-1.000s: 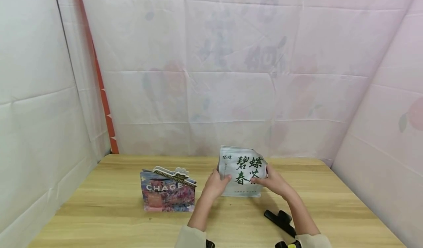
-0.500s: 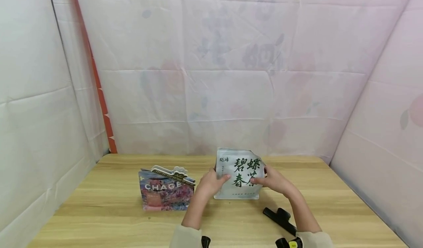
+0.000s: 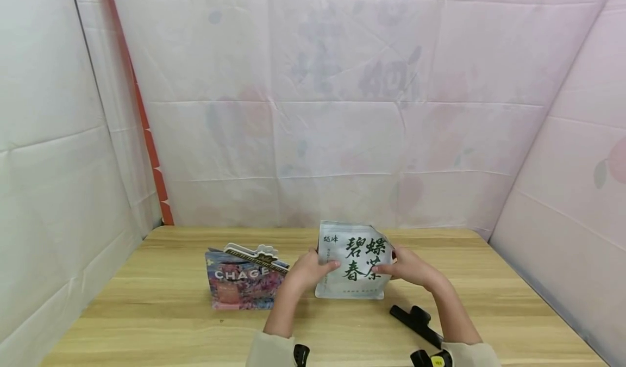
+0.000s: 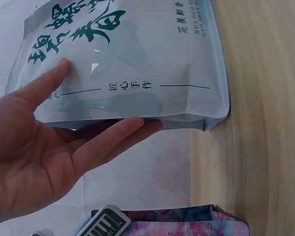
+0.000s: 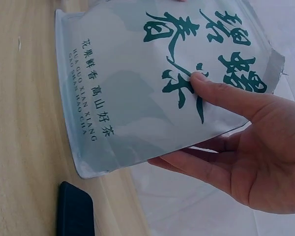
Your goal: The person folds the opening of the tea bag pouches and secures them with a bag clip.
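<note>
Hands held a silver tea pouch [image 3: 354,268] upright on the table [image 3: 146,323], one at each side edge. The left hand [image 3: 307,271] pinched its edge, thumb on the printed front and fingers [image 4: 113,142] behind; the right hand [image 3: 408,269] gripped the opposite edge likewise, probably to steady the pouch on its base. Just left of the left hand stood a colourful patterned bag [image 3: 243,281]. Near the right forearm lay a black clip-like object [image 3: 414,323], apart from the pouch.

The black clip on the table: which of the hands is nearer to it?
Right. The right hand holds the tea pouch just above the black clip; the left hand grips the pouch's far side, beside the colourful bag.
</note>
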Motion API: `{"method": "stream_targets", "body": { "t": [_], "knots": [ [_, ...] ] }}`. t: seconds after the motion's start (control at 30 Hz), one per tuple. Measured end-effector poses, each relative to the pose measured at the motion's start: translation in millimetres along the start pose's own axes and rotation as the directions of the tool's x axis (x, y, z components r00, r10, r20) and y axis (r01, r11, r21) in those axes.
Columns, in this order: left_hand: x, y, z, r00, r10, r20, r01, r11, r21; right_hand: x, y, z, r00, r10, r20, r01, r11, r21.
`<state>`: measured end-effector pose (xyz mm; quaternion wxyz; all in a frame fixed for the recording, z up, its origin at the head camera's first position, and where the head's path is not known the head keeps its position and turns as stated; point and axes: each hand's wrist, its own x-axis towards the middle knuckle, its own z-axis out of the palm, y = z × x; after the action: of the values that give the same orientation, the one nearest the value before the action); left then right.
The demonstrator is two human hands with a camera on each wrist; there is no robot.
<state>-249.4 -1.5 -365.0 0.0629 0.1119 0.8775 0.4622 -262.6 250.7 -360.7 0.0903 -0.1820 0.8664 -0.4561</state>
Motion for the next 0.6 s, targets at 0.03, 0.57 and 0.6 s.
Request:
{"method": "stream_targets", "body": {
  "t": [0.03, 0.57, 0.6],
  "knots": [
    [-0.4, 0.0, -1.2, 1.0, 0.009, 0.009, -0.009, 1.0, 0.001, 0, 0, 0, 1.0, 0.003, 0.009, -0.003, 1.0, 0.001],
    [-1.2, -3.9, -11.6, 0.99, 0.094, 0.109, -0.093, 0.996, -0.015, -7, -8, -3, 0.996, 0.032, 0.086, -0.032, 0.999, -0.008],
    [-1.3, -4.1, -11.8, 0.988, 0.1, 0.114, -0.099, 0.995, -0.018, -8, -8, -3, 0.995, 0.033, 0.089, -0.033, 0.999, -0.008]
  ]
}}
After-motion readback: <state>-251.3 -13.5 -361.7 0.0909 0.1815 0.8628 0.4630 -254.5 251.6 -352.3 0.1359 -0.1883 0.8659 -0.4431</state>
